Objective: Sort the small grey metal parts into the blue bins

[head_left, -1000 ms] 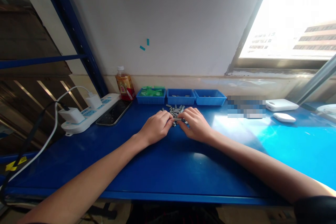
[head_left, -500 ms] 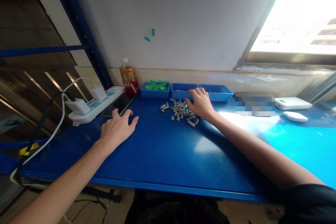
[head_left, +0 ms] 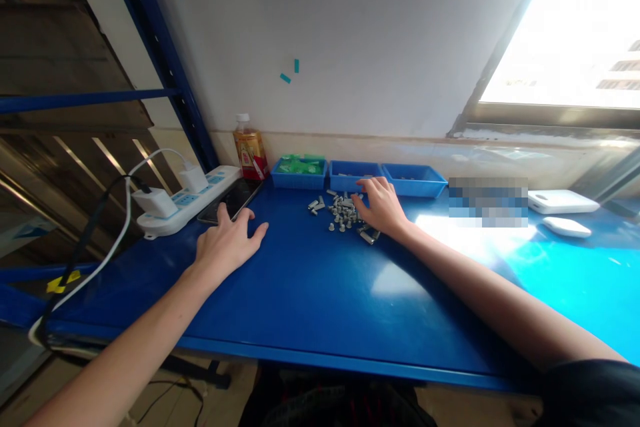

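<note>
My left hand (head_left: 227, 240) lies low over the blue table with its fingers spread and nothing in them. One fingertip is at the lower edge of a dark phone (head_left: 235, 199); whether it touches the screen I cannot tell. At the right side of a pile of small metal parts (head_left: 344, 211), my right hand (head_left: 384, 208) hovers with thumb and fingers apart. I see no part in its grasp. Short silvery cylinders and smaller headed pieces make up the pile, and the hand hides some of them.
Behind the pile stand three blue trays: one with green pieces (head_left: 300, 181), a middle tray (head_left: 350, 183) and a right tray (head_left: 417, 187). A drink bottle (head_left: 250, 150) and a white power strip (head_left: 185, 203) are at left. White devices (head_left: 565, 201) lie at right.
My right hand has come down from the tray's front edge toward the pile. My left hand keeps nearly the same pose. The whole view has shifted slightly.
</note>
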The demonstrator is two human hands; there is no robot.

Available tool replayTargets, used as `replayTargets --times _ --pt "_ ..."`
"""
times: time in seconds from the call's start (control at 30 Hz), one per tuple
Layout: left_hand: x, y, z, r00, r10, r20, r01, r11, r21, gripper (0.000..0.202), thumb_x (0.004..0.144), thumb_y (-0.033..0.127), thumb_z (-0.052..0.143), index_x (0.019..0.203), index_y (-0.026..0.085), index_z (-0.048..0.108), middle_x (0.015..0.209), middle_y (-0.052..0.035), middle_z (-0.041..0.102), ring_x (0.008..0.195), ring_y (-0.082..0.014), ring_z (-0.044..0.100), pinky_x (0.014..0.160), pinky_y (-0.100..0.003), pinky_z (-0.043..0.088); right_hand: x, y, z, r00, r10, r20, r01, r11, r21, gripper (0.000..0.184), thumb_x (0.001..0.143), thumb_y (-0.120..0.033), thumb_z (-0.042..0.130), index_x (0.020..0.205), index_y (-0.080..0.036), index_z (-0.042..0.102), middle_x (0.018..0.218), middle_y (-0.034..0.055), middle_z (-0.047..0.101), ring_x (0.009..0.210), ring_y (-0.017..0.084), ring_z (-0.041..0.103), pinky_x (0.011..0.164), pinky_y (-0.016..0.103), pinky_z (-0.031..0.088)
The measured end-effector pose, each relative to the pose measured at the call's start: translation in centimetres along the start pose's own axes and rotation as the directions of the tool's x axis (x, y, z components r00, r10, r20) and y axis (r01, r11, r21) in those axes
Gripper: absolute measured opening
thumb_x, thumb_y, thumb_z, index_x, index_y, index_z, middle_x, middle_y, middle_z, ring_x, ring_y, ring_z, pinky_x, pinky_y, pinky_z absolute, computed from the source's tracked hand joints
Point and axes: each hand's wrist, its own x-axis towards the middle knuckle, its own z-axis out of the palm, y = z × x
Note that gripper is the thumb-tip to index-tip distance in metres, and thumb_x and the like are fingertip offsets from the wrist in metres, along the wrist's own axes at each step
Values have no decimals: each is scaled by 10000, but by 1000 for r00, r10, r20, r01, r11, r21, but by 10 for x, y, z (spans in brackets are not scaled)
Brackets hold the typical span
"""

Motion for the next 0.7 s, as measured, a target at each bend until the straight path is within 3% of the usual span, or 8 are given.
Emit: replayTargets --times 0.13,0.23,0.33,0.4,0.47,0.57,0.63,0.7 --pt "-2 0 3 1000 -6 -14 6 1000 18 692 831 723 193 1257 261 484 1500 -244 201 885 -387 659 741 -497 488 2 -5 -10 999 20 -35 -19 999 48 275 899 -343 480 1083 -155 563 951 99 633 993 275 507 817 392 395" --pt "-3 -2 4 999 23 -41 -22 1000 19 632 860 679 211 1233 258 499 1504 -218 220 876 -368 665 723 -494 501 -7 -15 -25 1000 -14 11 14 998 60 268 900 -353 486 1073 -169 575 941 95 628 1009 276 498 831 398 395" --pt "-5 0 5 973 208 -95 -209 978 -1 485 917 551 246 1161 257 546 1461 -123 345 930 -327 655 754 -461 519 -26 -26 -41 987 -90 130 85 995 43 256 899 -361 500 1055 -181 595 979 101 616 1035 281 482 846 410 395" --pt "-4 11 6 893 424 -151 -432 901 -28 399 935 464 299 1168 259 549 1431 -72 391 988 -285 637 810 -415 521 -39 -32 -48 971 -133 198 126 991 48 247 903 -356 501 1046 -183 604 995 102 605 1035 274 479 850 409 397" --pt "2 29 6 758 623 -193 -639 768 -35 374 933 399 363 1250 265 508 1443 -56 372 1061 -258 604 876 -382 505 -49 -35 -49 955 -151 257 139 988 67 232 908 -350 498 1028 -190 615 1007 100 594 1023 261 480 849 403 403" --pt "16 62 10 587 784 -202 -804 594 -32 405 923 295 409 1321 253 469 1413 -72 408 1146 -251 541 961 -382 458 -53 -35 -44 935 -132 329 103 989 102 227 908 -356 504 1021 -203 627 1015 92 578 982 237 488 842 391 418" --pt "24 79 15 538 819 -201 -841 537 -64 353 920 251 404 1242 217 545 1269 -81 529 1122 -239 539 979 -377 440 -51 -34 -41 928 -118 353 79 989 121 234 908 -359 506 1035 -203 627 1006 88 576 965 228 490 840 385 427" --pt "28 84 19 540 816 -208 -842 524 -131 305 923 243 387 1133 199 603 1124 -78 590 1064 -226 555 958 -361 447 -50 -32 -40 925 -121 359 77 988 135 235 910 -354 504 1042 -201 626 994 86 577 968 228 488 847 386 431"
